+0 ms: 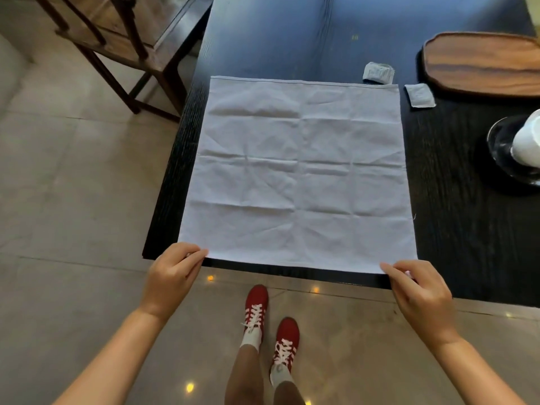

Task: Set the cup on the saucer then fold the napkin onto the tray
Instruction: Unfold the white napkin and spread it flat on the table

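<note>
A pale grey napkin [298, 171] lies spread flat and creased on the black table [455, 229], its near edge at the table's front edge. My left hand [172, 276] pinches the near left corner. My right hand [420, 293] pinches the near right corner. At the right edge a white cup [527, 141] stands on a glass saucer [496, 141], both cut off by the frame. A wooden tray [479, 62] lies at the far right with nothing on the part I see.
Two small grey packets [378, 73] [420, 95] lie just past the napkin's far right corner. A wooden chair [122, 48] stands left of the table. Tiled floor and my red shoes [271, 325] are below.
</note>
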A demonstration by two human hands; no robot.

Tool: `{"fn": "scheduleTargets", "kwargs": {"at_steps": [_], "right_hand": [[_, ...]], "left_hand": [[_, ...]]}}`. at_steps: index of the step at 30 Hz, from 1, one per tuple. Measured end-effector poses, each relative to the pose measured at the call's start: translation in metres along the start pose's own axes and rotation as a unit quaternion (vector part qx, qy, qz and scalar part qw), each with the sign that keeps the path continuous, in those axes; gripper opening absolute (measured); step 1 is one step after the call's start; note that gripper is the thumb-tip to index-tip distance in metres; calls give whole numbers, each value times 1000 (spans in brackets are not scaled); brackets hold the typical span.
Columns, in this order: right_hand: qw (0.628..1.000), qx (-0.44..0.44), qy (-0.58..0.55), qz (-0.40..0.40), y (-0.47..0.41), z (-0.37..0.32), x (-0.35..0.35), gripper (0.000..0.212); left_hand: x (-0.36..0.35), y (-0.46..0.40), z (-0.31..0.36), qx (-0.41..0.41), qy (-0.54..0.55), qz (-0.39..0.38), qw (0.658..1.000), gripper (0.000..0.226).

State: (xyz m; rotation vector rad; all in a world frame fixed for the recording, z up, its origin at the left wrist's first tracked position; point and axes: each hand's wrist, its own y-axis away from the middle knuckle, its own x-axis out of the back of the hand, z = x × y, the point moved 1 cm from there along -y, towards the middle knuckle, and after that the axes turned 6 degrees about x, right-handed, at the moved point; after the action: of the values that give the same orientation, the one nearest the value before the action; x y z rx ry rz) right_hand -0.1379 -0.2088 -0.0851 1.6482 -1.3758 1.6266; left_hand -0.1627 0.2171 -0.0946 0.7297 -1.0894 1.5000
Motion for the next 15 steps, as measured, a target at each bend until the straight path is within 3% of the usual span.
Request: {"fn": "scheduleTargets", "kwargs": {"at_steps": [8,12,15], "right_hand": [[1000,-1,-11,-12,7,-5,5,26],[999,-42,-28,19,-11,-25,9,39],[998,-46,-45,18,-53,-57,-6,41]], "left_hand": [[2,16,2,-4,-6,0,1000,20],[6,0,23,38,7,16,999,34],[-16,-32,71,49,-13,-40,998,53]]}}
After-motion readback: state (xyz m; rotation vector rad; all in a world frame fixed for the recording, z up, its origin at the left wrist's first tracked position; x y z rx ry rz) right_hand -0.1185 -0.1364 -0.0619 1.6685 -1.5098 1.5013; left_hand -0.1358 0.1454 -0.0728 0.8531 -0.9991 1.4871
